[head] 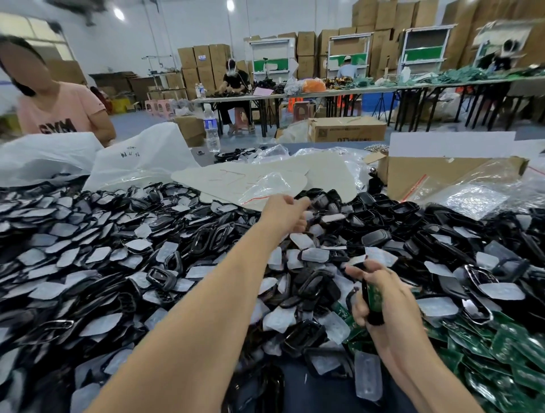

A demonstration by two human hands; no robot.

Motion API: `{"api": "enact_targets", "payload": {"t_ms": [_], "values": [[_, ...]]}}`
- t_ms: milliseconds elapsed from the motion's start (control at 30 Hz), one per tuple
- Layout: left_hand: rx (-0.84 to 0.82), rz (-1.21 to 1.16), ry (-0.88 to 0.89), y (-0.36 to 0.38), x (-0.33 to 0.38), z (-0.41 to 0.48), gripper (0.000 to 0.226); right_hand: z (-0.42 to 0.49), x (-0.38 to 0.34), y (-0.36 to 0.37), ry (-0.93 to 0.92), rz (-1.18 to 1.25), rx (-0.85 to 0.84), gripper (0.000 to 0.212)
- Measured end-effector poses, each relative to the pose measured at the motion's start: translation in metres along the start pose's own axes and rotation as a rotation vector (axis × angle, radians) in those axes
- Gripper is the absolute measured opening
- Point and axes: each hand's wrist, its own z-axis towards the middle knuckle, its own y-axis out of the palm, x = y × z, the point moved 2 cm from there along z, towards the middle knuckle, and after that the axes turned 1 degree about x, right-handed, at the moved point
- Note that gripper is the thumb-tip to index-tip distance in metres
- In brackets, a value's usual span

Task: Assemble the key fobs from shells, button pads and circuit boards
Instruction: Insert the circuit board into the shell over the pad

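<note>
hands: right (380, 297) grips one shell (372, 306), left (287, 213) reaching.

Bright ceiling lamps (230, 4); wide-angle warp; blurred edges.

Two bare forearms; no sleeves, gloves, jewellery

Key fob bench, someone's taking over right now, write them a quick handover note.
Left hand: stretched out over the far part of the pile; what it grips, if anything, is unclear.
Right hand: shut on a black shell with a green circuit board.
Parts: black shells and translucent button pads heaped across the table; loose circuit boards at near right.
Done: no finished fobs can be picked out.
Left: nearly the whole heap.
</note>
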Motion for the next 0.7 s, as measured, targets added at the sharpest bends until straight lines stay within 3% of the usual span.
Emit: {"api": "enact_targets", "payload": {"t_ms": [100, 200, 367, 700], "values": [[0.104, 0.221, 0.034, -0.045, -0.010, 0.003, 0.040, 0.000, 0.003, 0.003, 0.018, 0.013, -0.039, 0.013], [0.177, 0.468, 0.103, -0.112, -0.018, -0.011, 0.030, 0.001, 0.009, 0.017, 0.034, 0.037, -0.065, 0.018], [0.265, 0.684, 0.052, -0.219, -0.034, -0.044, 0.019, -0.006, 0.015, 0.064, 0.011, -0.050, -0.266, 0.021], [0.266, 1.039, 0.050, -0.288, -0.047, -0.046, 0.015, 0.006, 0.031, 0.161, 0.037, 0.090, -0.328, 0.019]]}}
